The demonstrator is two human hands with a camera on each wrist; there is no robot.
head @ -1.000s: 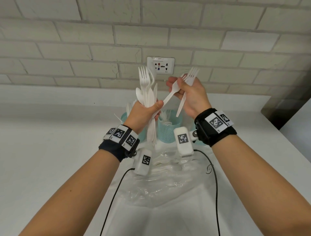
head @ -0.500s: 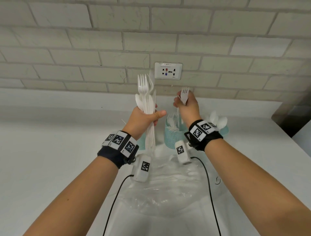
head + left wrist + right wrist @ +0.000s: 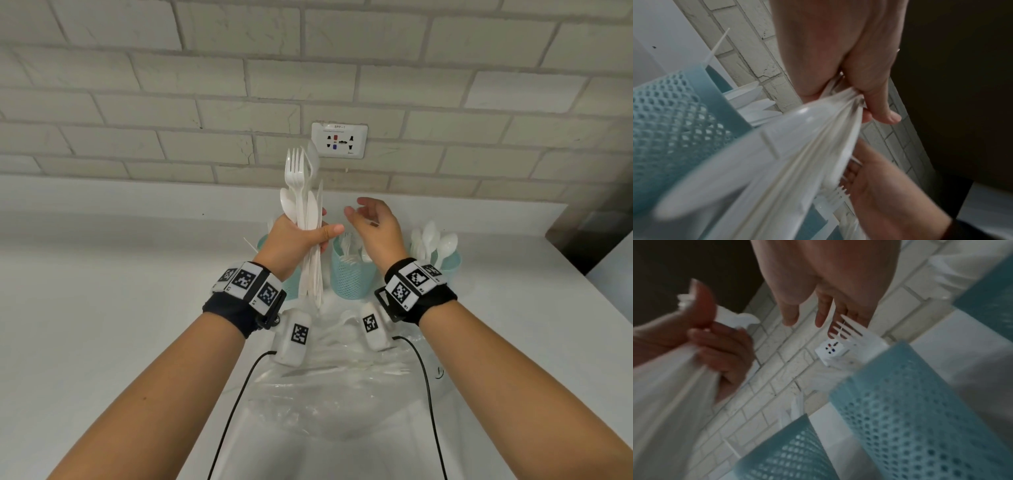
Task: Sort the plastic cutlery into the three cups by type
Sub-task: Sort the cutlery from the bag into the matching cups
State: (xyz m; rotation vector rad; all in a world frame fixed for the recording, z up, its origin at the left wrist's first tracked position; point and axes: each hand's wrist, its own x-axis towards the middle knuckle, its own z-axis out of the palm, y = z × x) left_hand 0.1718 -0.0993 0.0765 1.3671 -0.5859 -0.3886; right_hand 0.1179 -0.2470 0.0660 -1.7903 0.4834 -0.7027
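Observation:
My left hand grips an upright bundle of white plastic cutlery, with forks, a spoon and knives fanned above the fist; the handles of the bundle fill the left wrist view. My right hand hovers empty, fingers loosely spread, above the middle teal mesh cup, which holds forks. The left teal cup is mostly hidden behind my left hand and holds knives. The right teal cup holds spoons.
A clear plastic bag lies crumpled on the white counter in front of the cups. A brick wall with a power socket stands close behind. Black cables run from my wrists toward me.
My right hand lowered a fork to the middle cup and let it go; it is now empty and open above the cup. The left hand kept hold of its bundle.

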